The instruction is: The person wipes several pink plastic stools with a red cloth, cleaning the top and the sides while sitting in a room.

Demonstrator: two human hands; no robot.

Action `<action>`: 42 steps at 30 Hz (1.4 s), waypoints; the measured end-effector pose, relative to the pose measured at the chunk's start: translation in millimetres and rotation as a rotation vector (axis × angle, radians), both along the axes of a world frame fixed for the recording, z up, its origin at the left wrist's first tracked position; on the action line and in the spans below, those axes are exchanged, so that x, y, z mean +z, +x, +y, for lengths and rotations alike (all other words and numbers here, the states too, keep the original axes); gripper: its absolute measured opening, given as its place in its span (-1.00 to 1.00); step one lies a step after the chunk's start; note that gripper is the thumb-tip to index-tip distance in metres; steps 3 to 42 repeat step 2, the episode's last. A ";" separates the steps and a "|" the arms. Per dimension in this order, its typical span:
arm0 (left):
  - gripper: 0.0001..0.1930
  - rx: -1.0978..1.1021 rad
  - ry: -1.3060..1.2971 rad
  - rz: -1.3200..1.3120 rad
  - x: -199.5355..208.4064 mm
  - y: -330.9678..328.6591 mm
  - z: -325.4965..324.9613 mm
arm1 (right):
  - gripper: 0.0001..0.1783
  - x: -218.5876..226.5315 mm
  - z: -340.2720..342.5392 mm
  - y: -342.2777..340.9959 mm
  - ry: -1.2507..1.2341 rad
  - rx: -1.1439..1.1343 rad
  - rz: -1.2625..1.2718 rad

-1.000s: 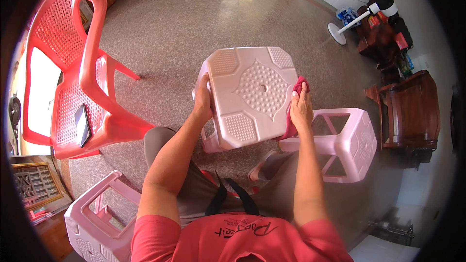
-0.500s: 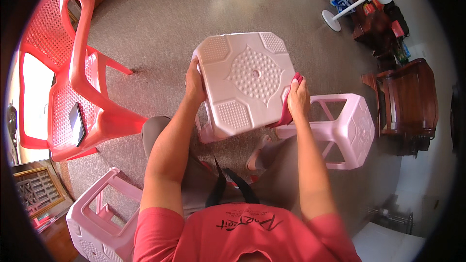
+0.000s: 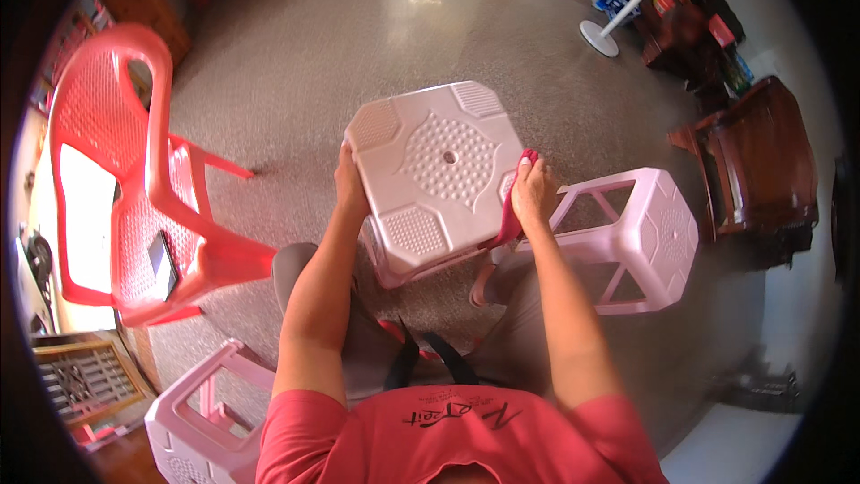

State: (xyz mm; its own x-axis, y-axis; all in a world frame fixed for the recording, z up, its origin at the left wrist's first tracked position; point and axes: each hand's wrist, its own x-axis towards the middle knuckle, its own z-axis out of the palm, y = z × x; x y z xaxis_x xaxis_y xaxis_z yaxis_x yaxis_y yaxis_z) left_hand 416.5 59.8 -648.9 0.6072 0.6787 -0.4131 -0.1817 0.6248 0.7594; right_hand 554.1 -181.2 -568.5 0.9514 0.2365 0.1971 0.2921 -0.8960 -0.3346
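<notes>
A pale pink plastic stool [image 3: 439, 246] is held in front of me, its square studded seat facing up. My left hand [image 3: 350, 186] grips the left edge of the seat, its fingertips partly hidden behind the rim. At the opposite edge my right hand [image 3: 535, 192] presses a red cloth [image 3: 510, 215] against the stool's side, closed round the cloth. Another pink stool [image 3: 663, 242] lies on its side just right of my right hand. A third pink stool [image 3: 202, 421] lies tipped over at the lower left.
On the left stands a red plastic armchair [image 3: 161, 161] with a dark flat phone-like object [image 3: 163, 265] on its seat. A dark wooden chair [image 3: 761, 170] is at the right. Farther back are a white standing lamp-like object [image 3: 598, 38] and piled items. Grey floor [image 3: 296, 45] spreads beyond the stool.
The held stool and both hands have shifted slightly left and lower in the view. The surroundings have shifted too, as my head has turned. Both hands keep their grip.
</notes>
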 end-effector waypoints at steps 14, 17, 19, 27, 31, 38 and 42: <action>-0.38 -0.033 0.107 0.007 21.6 10.5 -1.7 | -0.64 3.9 4.6 -3.8 0.034 -0.021 -0.036; -0.38 -0.033 0.107 0.007 21.6 10.5 -1.7 | -0.64 3.9 4.6 -3.8 0.034 -0.021 -0.036; -0.38 -0.033 0.107 0.007 21.6 10.5 -1.7 | -0.64 3.9 4.6 -3.8 0.034 -0.021 -0.036; -0.38 -0.033 0.107 0.007 21.6 10.5 -1.7 | -0.64 3.9 4.6 -3.8 0.034 -0.021 -0.036; -0.38 -0.033 0.107 0.007 21.6 10.5 -1.7 | -0.64 3.9 4.6 -3.8 0.034 -0.021 -0.036; -0.38 -0.033 0.107 0.007 21.6 10.5 -1.7 | -0.64 3.9 4.6 -3.8 0.034 -0.021 -0.036; -0.38 -0.033 0.107 0.007 21.6 10.5 -1.7 | -0.64 3.9 4.6 -3.8 0.034 -0.021 -0.036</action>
